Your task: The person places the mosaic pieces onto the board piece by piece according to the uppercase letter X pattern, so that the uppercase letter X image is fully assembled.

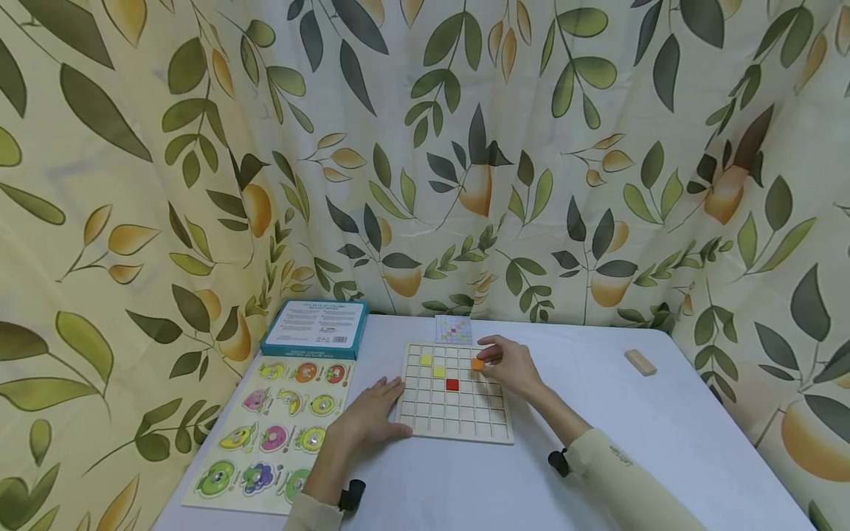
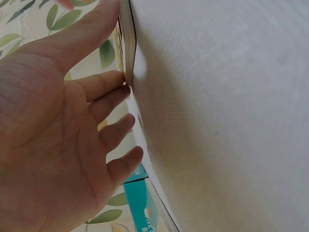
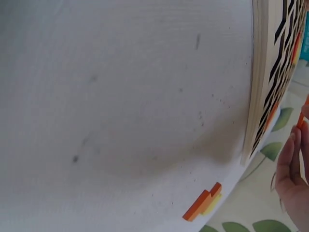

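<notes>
The orange tile (image 1: 477, 363) sits over the upper right cells of the wooden grid board (image 1: 455, 434), pinched by the right hand (image 1: 513, 366). The left hand (image 1: 372, 413) rests flat, fingers extended, against the board's left edge on the white table (image 1: 637, 428).

A leaf-and-pear printed curtain (image 1: 465, 147) (cream, softly lit) hangs behind and beside the pale lavender surface (image 1: 598, 413).

An orange tile (image 1: 477, 363) is pinched by the right hand (image 1: 513, 366) over a wooden grid board (image 1: 455, 434) on a white table (image 1: 637, 428), the board's left edge touched by the left hand (image 1: 372, 413); two yellow tiles (image 1: 432, 366) and a red tile (image 1: 452, 384) are seated in cells. A fruit puzzle (image 1: 275, 428) and teal box (image 1: 315, 327) are seen alongside.
</notes>
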`<action>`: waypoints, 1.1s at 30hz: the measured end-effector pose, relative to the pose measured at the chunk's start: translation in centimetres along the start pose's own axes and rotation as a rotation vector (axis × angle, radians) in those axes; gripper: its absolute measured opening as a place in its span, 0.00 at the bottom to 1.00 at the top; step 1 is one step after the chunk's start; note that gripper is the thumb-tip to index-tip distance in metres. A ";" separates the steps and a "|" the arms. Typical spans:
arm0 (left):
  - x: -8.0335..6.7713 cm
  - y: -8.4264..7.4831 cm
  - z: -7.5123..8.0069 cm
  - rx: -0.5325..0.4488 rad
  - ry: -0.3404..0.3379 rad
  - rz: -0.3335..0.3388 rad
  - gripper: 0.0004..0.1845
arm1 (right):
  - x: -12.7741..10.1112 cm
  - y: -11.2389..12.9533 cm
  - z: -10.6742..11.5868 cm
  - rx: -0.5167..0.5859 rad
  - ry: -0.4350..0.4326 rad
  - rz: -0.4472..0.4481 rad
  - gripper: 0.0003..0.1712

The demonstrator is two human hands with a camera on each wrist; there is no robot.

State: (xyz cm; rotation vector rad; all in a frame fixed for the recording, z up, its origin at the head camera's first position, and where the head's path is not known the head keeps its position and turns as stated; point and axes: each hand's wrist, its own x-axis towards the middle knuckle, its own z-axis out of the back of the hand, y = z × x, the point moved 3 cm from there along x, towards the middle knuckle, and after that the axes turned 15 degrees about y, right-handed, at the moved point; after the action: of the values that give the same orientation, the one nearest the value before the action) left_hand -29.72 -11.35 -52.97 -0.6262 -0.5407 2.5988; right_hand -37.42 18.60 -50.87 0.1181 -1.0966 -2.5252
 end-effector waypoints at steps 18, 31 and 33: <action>-0.1 -0.2 -0.2 -0.022 0.013 -0.003 0.50 | 0.9 -0.1 -2.3 0.018 0.081 -0.074 0.31; -0.5 -0.6 0.1 -0.025 -0.008 0.000 0.50 | 1.5 -0.6 -2.9 -0.018 0.111 -0.117 0.30; -0.4 -0.5 0.1 -0.023 -0.007 -0.001 0.50 | 1.6 -0.6 -3.0 -0.017 0.113 -0.131 0.30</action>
State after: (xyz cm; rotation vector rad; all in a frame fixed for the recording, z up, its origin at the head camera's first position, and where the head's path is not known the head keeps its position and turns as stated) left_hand -29.28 -11.15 -52.47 -0.6240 -0.5741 2.5988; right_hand -38.38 16.36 -53.25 0.3337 -1.0544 -2.6066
